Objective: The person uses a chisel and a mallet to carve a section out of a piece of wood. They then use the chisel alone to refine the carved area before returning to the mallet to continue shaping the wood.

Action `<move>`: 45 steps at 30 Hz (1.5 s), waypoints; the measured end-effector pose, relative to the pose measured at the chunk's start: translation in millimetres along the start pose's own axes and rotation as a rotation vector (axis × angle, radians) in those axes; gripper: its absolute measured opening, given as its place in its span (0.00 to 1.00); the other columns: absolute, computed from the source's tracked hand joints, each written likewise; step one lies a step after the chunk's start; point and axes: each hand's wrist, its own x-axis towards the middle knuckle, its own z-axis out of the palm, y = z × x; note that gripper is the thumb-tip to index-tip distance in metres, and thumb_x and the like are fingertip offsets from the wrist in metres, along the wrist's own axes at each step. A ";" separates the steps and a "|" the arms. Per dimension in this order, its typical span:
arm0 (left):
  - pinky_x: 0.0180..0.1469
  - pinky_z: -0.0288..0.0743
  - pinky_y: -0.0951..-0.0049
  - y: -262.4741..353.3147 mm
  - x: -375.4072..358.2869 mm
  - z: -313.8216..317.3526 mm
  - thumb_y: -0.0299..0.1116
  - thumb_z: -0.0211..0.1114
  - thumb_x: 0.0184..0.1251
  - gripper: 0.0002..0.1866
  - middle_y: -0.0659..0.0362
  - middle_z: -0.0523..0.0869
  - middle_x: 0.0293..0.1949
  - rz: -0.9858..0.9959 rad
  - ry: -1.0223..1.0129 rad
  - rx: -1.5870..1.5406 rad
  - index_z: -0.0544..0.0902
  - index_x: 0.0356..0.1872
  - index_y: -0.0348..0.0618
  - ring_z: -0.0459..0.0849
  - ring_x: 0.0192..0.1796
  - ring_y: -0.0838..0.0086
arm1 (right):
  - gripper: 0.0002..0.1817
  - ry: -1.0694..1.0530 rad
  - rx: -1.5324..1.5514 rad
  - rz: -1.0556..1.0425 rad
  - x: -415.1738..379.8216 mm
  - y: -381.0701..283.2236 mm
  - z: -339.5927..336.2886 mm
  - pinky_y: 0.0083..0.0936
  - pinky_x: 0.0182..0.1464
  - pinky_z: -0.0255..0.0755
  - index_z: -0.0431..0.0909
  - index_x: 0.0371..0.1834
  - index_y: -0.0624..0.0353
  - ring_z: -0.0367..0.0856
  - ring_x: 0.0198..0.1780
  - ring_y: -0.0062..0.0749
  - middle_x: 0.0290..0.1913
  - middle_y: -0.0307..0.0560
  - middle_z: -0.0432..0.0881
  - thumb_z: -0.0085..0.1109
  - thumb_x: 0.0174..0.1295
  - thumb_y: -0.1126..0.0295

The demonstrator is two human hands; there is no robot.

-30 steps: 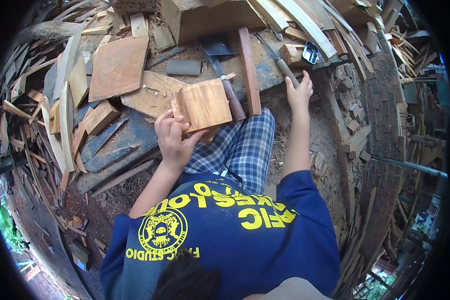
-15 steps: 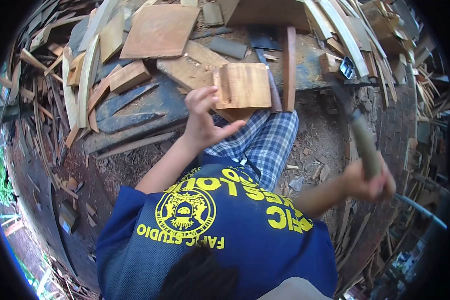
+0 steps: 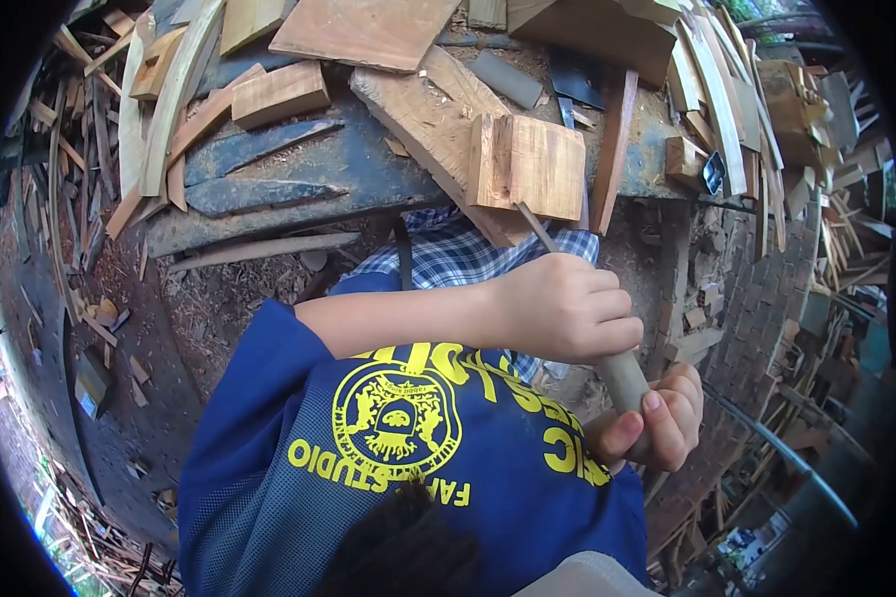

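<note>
A long-handled chisel [image 3: 623, 380] slants up from my hands, its blade tip at the lower front edge of a light wooden block [image 3: 543, 167]. My left hand [image 3: 570, 308] is wrapped round the tool near its blade end, my left forearm crossing in front of my body. Lower down and to the right, my right hand [image 3: 662, 423] grips the rear of the handle. The block rests on a long tilted board [image 3: 408, 114], just above my checked trousers.
Behind the block lie a grey bar [image 3: 508, 80], a flat brown board [image 3: 358, 30] and a thick wood piece [image 3: 281, 95]. A reddish wooden bar [image 3: 615, 149] stands right of the block. Wood strips [image 3: 712, 99] crowd the right side.
My left hand has left the block's side and moved right onto the tool. My right hand has swung left and down with it, and the tool's tip now meets the block.
</note>
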 end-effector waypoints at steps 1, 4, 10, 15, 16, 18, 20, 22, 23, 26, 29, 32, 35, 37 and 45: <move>0.25 0.73 0.74 -1.1 -0.2 0.9 0.35 0.70 0.58 0.09 0.64 0.75 0.24 -0.004 0.007 -0.004 0.77 0.29 0.45 0.80 0.29 0.73 | 0.11 0.018 0.015 -0.011 -1.5 0.7 0.9 0.27 0.21 0.50 0.75 0.41 0.62 0.56 0.15 0.24 0.15 0.34 0.60 0.56 0.57 0.69; 0.19 0.67 0.75 -3.9 -0.8 3.3 0.35 0.70 0.59 0.12 0.66 0.71 0.20 0.059 0.077 -0.013 0.75 0.26 0.45 0.75 0.22 0.75 | 0.11 0.036 0.030 -0.042 -0.3 1.3 1.8 0.27 0.21 0.48 0.75 0.41 0.61 0.56 0.15 0.24 0.15 0.34 0.60 0.56 0.58 0.68; 0.18 0.65 0.76 -3.5 -3.3 0.1 0.34 0.70 0.59 0.12 0.66 0.69 0.20 0.078 0.076 -0.008 0.74 0.27 0.45 0.73 0.21 0.76 | 0.12 0.018 0.010 -0.075 5.9 -0.3 3.5 0.26 0.22 0.47 0.75 0.41 0.60 0.56 0.16 0.23 0.15 0.34 0.60 0.56 0.58 0.65; 0.18 0.64 0.76 -5.2 -1.2 -3.4 0.34 0.70 0.58 0.12 0.65 0.69 0.20 0.077 0.091 -0.026 0.74 0.28 0.45 0.72 0.20 0.76 | 0.12 -0.001 -0.012 -0.061 9.1 -1.8 3.4 0.26 0.22 0.46 0.75 0.41 0.60 0.57 0.16 0.23 0.16 0.34 0.61 0.56 0.58 0.64; 0.18 0.64 0.76 -5.7 -1.1 -3.7 0.34 0.70 0.58 0.12 0.65 0.69 0.20 0.080 0.096 -0.030 0.74 0.28 0.44 0.72 0.20 0.76 | 0.12 -0.018 -0.016 -0.059 10.5 -1.9 3.3 0.26 0.22 0.46 0.75 0.41 0.60 0.57 0.16 0.23 0.16 0.34 0.61 0.56 0.58 0.64; 0.19 0.65 0.76 -6.7 -2.5 -1.9 0.34 0.70 0.58 0.12 0.65 0.69 0.20 0.076 0.102 -0.032 0.74 0.28 0.44 0.72 0.20 0.76 | 0.12 -0.035 -0.020 -0.057 12.0 -1.7 3.6 0.26 0.22 0.46 0.75 0.41 0.59 0.57 0.16 0.23 0.16 0.34 0.61 0.56 0.58 0.64; 0.19 0.65 0.76 -7.3 -2.6 -2.0 0.34 0.71 0.58 0.12 0.65 0.69 0.20 0.072 0.109 -0.033 0.74 0.28 0.44 0.72 0.21 0.76 | 0.12 -0.040 -0.009 -0.056 13.2 -1.3 4.2 0.26 0.22 0.46 0.75 0.40 0.59 0.57 0.16 0.24 0.17 0.34 0.61 0.56 0.58 0.64; 0.19 0.65 0.76 -7.0 -1.5 -5.5 0.34 0.70 0.58 0.12 0.65 0.70 0.21 0.059 0.080 -0.059 0.74 0.28 0.44 0.73 0.21 0.76 | 0.12 -0.053 -0.003 -0.046 16.1 -1.4 4.1 0.26 0.22 0.46 0.75 0.40 0.59 0.57 0.16 0.24 0.17 0.34 0.61 0.57 0.58 0.64; 0.19 0.65 0.76 -7.0 -1.0 -6.4 0.34 0.70 0.58 0.12 0.65 0.70 0.21 0.059 0.080 -0.061 0.74 0.28 0.44 0.73 0.21 0.76 | 0.12 -0.065 0.004 -0.037 18.1 -1.5 3.7 0.26 0.22 0.46 0.75 0.40 0.59 0.57 0.16 0.24 0.17 0.34 0.61 0.57 0.57 0.64; 0.21 0.67 0.75 -5.4 3.5 -7.6 0.34 0.71 0.57 0.12 0.65 0.69 0.21 0.037 0.079 -0.049 0.74 0.27 0.44 0.74 0.22 0.75 | 0.12 -0.106 0.048 0.025 26.6 -0.1 1.4 0.26 0.22 0.46 0.75 0.38 0.59 0.57 0.16 0.24 0.17 0.34 0.61 0.59 0.57 0.64; 0.22 0.69 0.73 3.5 17.6 -5.2 0.33 0.70 0.55 0.11 0.66 0.69 0.21 0.032 0.170 -0.034 0.74 0.27 0.44 0.74 0.22 0.75 | 0.12 -0.237 0.057 0.040 42.7 4.1 -7.2 0.26 0.21 0.46 0.75 0.36 0.59 0.56 0.15 0.24 0.17 0.34 0.62 0.60 0.56 0.64; 0.23 0.69 0.72 10.3 26.6 -7.1 0.33 0.68 0.53 0.10 0.65 0.69 0.21 0.057 0.234 -0.044 0.74 0.25 0.44 0.74 0.22 0.74 | 0.15 -0.246 0.029 0.058 49.6 2.4 -5.6 0.27 0.21 0.47 0.75 0.35 0.59 0.55 0.14 0.25 0.17 0.35 0.64 0.63 0.57 0.59; 0.22 0.67 0.72 10.1 26.7 -13.5 0.33 0.67 0.51 0.09 0.65 0.69 0.20 -0.034 0.130 -0.068 0.74 0.23 0.45 0.74 0.21 0.74 | 0.21 -0.221 0.057 0.100 48.3 2.8 -5.0 0.28 0.21 0.47 0.76 0.35 0.59 0.56 0.14 0.25 0.17 0.35 0.66 0.66 0.59 0.50; 0.20 0.66 0.72 8.0 26.6 -14.2 0.34 0.68 0.54 0.11 0.64 0.68 0.19 -0.023 0.121 -0.101 0.73 0.22 0.45 0.74 0.20 0.74 | 0.25 -0.295 0.338 0.130 55.0 27.3 -7.6 0.27 0.22 0.49 0.76 0.36 0.58 0.57 0.14 0.25 0.17 0.35 0.66 0.65 0.60 0.45; 0.19 0.67 0.73 4.9 34.7 -6.6 0.35 0.71 0.58 0.14 0.63 0.71 0.18 -0.028 0.185 -0.128 0.74 0.22 0.43 0.75 0.18 0.72 | 0.33 -0.084 0.034 1.303 -41.8 151.9 71.4 0.28 0.50 0.75 0.65 0.67 0.67 0.79 0.48 0.33 0.51 0.54 0.78 0.64 0.67 0.56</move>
